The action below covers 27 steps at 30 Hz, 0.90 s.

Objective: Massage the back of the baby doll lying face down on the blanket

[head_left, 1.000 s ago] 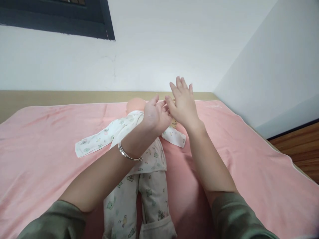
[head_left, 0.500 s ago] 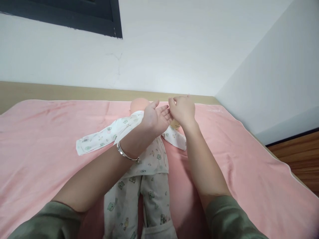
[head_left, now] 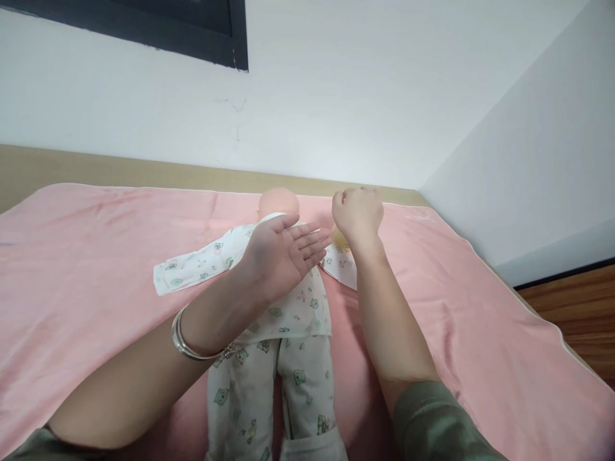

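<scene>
My left hand [head_left: 293, 250] is held palm up with its fingers stretched out, over the chest of a baby doll [head_left: 307, 307] in white printed pyjamas. Just right of its fingertips, my right hand [head_left: 359, 214] is closed, with its back towards me. Whatever lies inside those fingers is hidden. Below the right hand, partly behind the wrist, shows a small rounded yellow thing [head_left: 340, 238]; I cannot tell whether the hand holds it. The doll's bald head [head_left: 278, 202] points away from me, and one long sleeve [head_left: 192, 267] stretches out to the left.
A pink sheet [head_left: 96, 288] covers the surface under the doll. Beyond it run a pale wooden edge [head_left: 120, 168] and a white wall [head_left: 312, 96] with a dark frame [head_left: 192, 38]. At the right are another wall [head_left: 552, 141] and a brown wood-grain panel [head_left: 571, 314].
My left hand has drawn back a little towards me and turned flatter, its fingers straighter. My right hand has shifted slightly right, so the gap between the hands is wider.
</scene>
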Available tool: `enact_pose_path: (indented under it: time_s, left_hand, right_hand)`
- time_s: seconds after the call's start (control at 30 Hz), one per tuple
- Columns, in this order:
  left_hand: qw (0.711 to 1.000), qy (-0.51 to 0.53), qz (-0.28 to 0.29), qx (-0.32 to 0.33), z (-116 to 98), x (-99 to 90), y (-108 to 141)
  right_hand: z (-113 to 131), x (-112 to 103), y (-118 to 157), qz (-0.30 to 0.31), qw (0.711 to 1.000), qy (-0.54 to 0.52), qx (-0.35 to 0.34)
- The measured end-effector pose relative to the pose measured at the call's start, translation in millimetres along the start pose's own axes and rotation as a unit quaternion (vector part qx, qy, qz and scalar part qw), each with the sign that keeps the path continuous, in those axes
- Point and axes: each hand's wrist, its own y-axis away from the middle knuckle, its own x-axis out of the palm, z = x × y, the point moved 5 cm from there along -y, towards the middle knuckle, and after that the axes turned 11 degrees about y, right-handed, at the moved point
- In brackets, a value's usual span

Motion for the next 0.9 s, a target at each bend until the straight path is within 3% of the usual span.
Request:
enact_pose_path:
  time_s: [0.17,0.3,0.43,0.53,0.63,0.8,0.9]
  left_hand:
    - [0.997,0.066,-0.042,-0.02,-2.8,2.1,9.5]
    - [0.995,0.092,-0.046,-0.018,2.7,5.2,17.2]
    - [0.993,0.109,-0.029,-0.028,7.9,10.3,25.2]
    - [0.99,0.129,0.047,-0.021,2.7,23.6,38.7]
    - [0.98,0.154,0.121,0.033,-12.1,35.3,58.1]
    - [0.979,0.131,0.106,0.117,-34.7,30.4,74.7]
    - [0.976,0.135,0.11,0.129,-39.1,29.1,75.5]
  right_hand:
    - [-1.0,-1.8,4.2,0.015,1.0,-0.016,-0.012]
    - [-8.8,-5.9,6.5,0.047,0.996,-0.076,-0.019]
    - [-1.7,-30.4,20.5,0.051,0.985,-0.159,-0.032]
    - [24.9,-59.3,46.8,0.029,0.967,-0.236,-0.088]
    - [54.2,-85.3,82.1,-0.017,0.946,-0.295,-0.136]
    - [89.4,-117.6,143.2,-0.088,0.902,-0.348,-0.24]
    - [96.4,-126.0,168.0,-0.086,0.902,-0.345,-0.244]
